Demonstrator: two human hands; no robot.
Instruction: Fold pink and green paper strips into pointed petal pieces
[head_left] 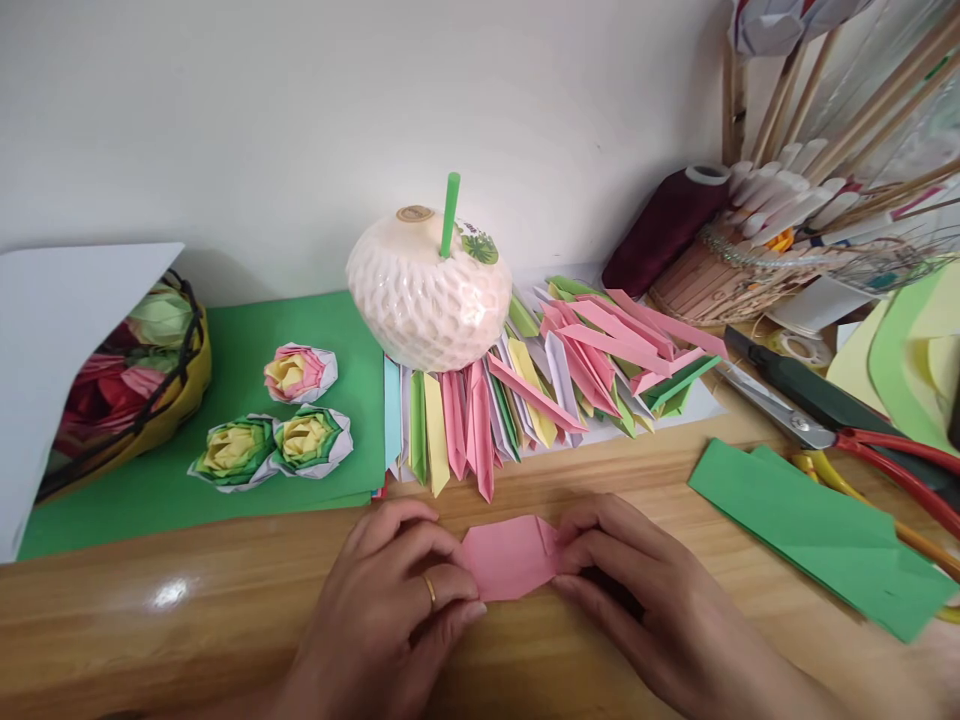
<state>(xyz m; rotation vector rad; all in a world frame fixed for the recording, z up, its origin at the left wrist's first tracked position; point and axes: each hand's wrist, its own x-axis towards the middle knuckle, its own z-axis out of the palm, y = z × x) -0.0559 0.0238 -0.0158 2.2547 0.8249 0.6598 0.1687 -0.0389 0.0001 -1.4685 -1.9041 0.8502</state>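
Observation:
A small piece of pink paper [510,558] with folded corners is held just above or on the wooden table, between my two hands. My left hand [409,590], with a ring on one finger, pinches its left end. At the right end, the fingertips of my right hand [637,580] close on a folded flap of the same paper. Behind it lies a pile of folded paper strips [480,420] in pink, green, yellow and white. Left of my left hand sit several folded paper flowers [311,440] with yellow centres.
A white textured coconut-shaped container [431,295] with a green straw stands behind the strips. Green paper sheets [817,540], scissors [802,425] and a dark thread spool [664,225] are on the right. A basket of paper flowers [191,370] stands left on green sheets [247,325].

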